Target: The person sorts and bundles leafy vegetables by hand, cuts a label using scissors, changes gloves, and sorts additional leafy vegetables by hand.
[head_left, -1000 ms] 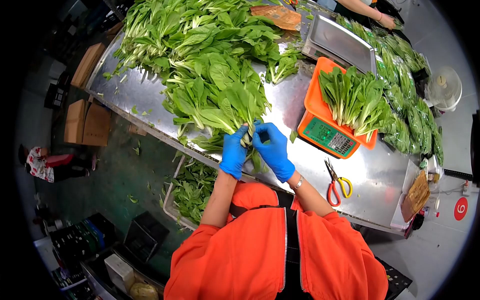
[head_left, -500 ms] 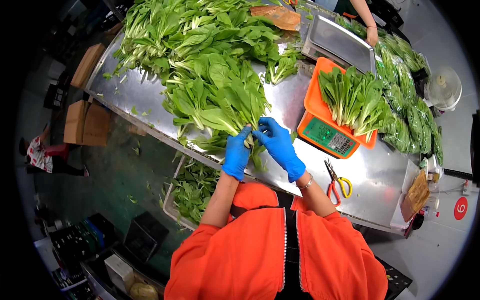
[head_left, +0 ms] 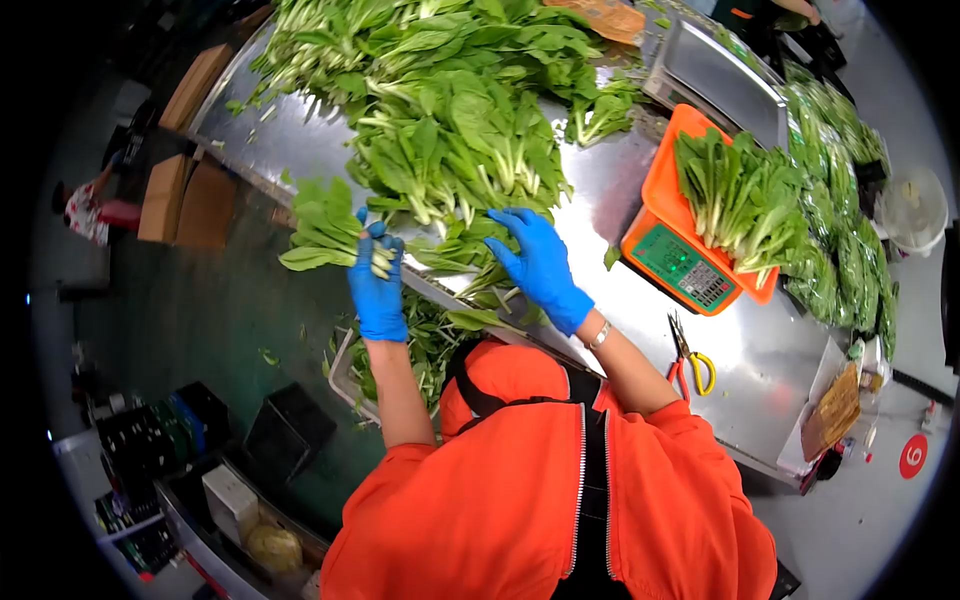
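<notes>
Gloved in blue, my left hand (head_left: pixel 378 285) is closed around the stems of a small bunch of leafy greens (head_left: pixel 328 225), held past the table's near edge. My right hand (head_left: pixel 540 265), also in a blue glove, has its fingers apart beside the near side of the large pile of greens (head_left: pixel 470 120). Loose leaves lie under and beside its fingers. An orange scale (head_left: pixel 680 268) to the right bears a bunch of greens (head_left: pixel 745 200) in its orange tray. Scissors (head_left: pixel 690 358) with red and yellow handles lie on the metal table (head_left: pixel 620 330).
Below the table edge stands a bin (head_left: pixel 345 375) of leaves. A second scale (head_left: pixel 722 80) and bagged greens (head_left: pixel 845 235) are at the right. Cardboard boxes (head_left: pixel 185 205) stand on the floor at left. One person (head_left: pixel 90 212) is far left; another's hand (head_left: pixel 800 10) shows top right.
My left hand has moved left with a bunch of greens, away from the pile. My right hand has parted from it and its fingers have spread. The view has shifted slightly.
</notes>
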Demonstrator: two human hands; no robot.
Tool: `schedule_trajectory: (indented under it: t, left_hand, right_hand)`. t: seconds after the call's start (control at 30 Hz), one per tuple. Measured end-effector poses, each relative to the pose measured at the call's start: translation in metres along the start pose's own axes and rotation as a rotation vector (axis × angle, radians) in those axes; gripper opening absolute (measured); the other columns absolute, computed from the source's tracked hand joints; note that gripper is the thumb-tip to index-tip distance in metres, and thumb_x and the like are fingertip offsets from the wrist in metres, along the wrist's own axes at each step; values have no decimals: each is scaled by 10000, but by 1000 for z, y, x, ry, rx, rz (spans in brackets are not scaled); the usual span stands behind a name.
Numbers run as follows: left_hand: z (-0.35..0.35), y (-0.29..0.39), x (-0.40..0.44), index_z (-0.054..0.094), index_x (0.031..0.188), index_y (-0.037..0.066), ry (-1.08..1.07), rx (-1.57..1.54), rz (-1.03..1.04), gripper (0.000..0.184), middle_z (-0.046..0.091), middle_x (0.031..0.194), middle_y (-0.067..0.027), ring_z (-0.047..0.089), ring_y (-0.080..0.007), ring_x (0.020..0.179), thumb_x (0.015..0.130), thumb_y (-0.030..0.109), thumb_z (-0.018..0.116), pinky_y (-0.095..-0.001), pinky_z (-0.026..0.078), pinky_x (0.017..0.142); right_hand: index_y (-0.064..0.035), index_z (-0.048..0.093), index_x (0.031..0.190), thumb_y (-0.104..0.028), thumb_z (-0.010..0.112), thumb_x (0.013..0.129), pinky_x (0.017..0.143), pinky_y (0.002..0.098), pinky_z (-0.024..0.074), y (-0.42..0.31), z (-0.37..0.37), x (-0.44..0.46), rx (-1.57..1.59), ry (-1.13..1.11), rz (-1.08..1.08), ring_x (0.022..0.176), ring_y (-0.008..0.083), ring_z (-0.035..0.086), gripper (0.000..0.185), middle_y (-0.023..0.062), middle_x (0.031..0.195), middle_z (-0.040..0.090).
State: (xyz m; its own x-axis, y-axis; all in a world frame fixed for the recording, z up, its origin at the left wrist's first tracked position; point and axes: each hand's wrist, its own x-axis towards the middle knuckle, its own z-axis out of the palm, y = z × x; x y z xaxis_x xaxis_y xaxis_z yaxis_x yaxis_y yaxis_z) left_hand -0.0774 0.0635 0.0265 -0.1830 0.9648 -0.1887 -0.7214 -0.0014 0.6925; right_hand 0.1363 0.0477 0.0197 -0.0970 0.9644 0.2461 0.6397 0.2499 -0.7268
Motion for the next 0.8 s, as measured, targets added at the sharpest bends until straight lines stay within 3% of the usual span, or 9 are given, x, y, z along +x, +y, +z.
schedule_trajectory:
  t: [0.13,0.23,0.33,0.47,0.5,0.57,0.6,0.67,0.8]
  left_hand:
    - [-45,1,14,476,1113,6,-39,24,39,305,508,777,-17,480,-109,699,836,122,529,-286,452,710]
    - [-55,-12,13,454,1141,5,81,-40,-65,335,547,885,-54,520,-141,804,838,132,523,-308,447,771]
    - [-45,-24,6,428,1172,10,150,31,-96,363,491,1160,-114,469,-232,1067,850,164,494,-369,404,886]
    - [-34,-41,2,414,1187,21,126,71,-132,375,497,1153,-110,464,-233,1072,849,164,491,-394,412,870]
    - [-28,-48,-1,386,1200,15,127,107,-190,388,485,1167,-114,461,-240,1077,856,173,476,-401,416,866]
    - [-16,-60,-5,330,1226,4,125,181,-304,416,460,1195,-123,456,-254,1085,872,190,445,-416,423,858]
    - [-11,-66,-8,330,1226,4,125,180,-299,416,460,1195,-123,456,-254,1085,872,190,445,-416,423,858]
    - [-6,-76,-16,354,1213,4,95,98,-368,396,465,1186,-137,454,-258,1090,876,195,434,-420,421,856]
    - [-12,-77,-22,400,1164,-4,106,53,-239,353,483,1141,-177,496,-256,1026,877,198,441,-388,434,839]
  right_hand:
    - [-129,488,1128,-318,602,726,870,443,327,14,34,0,-483,-106,-228,1093,319,379,458,136,1144,448]
    - [-127,477,1137,-311,621,693,881,448,325,28,33,-20,-372,-330,-159,1108,321,370,502,133,1174,420]
    - [-103,531,1072,-323,623,676,868,431,364,30,0,-46,-286,-493,-82,1090,318,394,462,127,1143,446]
    - [-66,593,968,-365,595,705,813,376,420,19,-53,-38,-19,-818,114,962,307,507,398,143,1094,492]
    - [-42,599,910,-396,572,726,763,364,436,27,-51,-38,-157,-626,-5,829,318,561,400,165,1017,541]
    - [-29,592,849,-406,566,732,684,385,447,0,-49,-5,-284,-488,272,753,335,569,395,176,920,576]
    - [-29,592,849,-406,566,732,684,385,447,-3,-35,7,-284,-487,268,753,335,569,395,176,920,576]
    - [-31,584,788,-404,566,736,618,407,443,0,0,26,-86,-163,234,690,342,568,377,176,774,588]
    - [-35,588,803,-416,567,735,593,394,437,24,54,42,-257,-266,282,671,340,566,387,181,743,584]
